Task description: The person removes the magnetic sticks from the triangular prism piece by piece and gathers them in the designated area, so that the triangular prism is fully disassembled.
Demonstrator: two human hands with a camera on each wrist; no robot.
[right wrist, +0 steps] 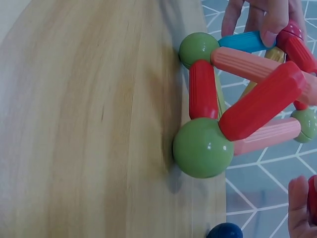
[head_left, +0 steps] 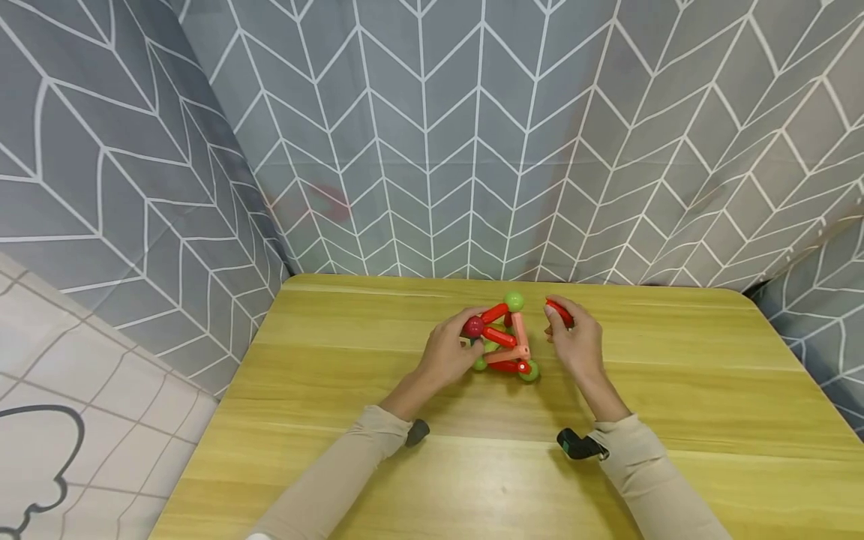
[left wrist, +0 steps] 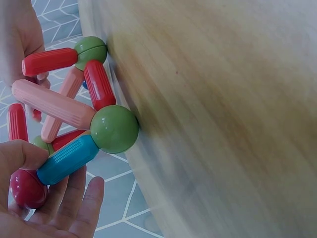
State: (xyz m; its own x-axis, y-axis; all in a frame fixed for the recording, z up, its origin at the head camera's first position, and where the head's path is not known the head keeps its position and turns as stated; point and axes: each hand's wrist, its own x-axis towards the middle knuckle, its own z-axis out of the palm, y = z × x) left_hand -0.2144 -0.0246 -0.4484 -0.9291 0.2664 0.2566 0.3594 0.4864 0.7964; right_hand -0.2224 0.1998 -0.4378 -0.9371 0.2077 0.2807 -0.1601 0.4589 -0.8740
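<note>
A frame of magnetic building rods and balls [head_left: 502, 339] stands on the table, with green balls at its lower corners. My left hand [head_left: 451, 346] holds its left side, thumb on a blue rod [left wrist: 68, 159] beside a dark red ball [left wrist: 28, 189]. Red rods and pink rods [left wrist: 54, 104] join the balls. One red rod [right wrist: 262, 101] slants up from the near green ball [right wrist: 203, 148], its outer end free. To the frame's right, my right hand [head_left: 576, 339] pinches a loose red rod [head_left: 559, 313], mostly hidden by the fingers in the right wrist view.
A dark blue ball [right wrist: 225, 231] lies near the frame in the right wrist view. The wooden table [head_left: 472, 480] ends at a patterned grey curtain [head_left: 432, 150] behind the hands. A black wrist device [head_left: 578, 444] sits at the right sleeve.
</note>
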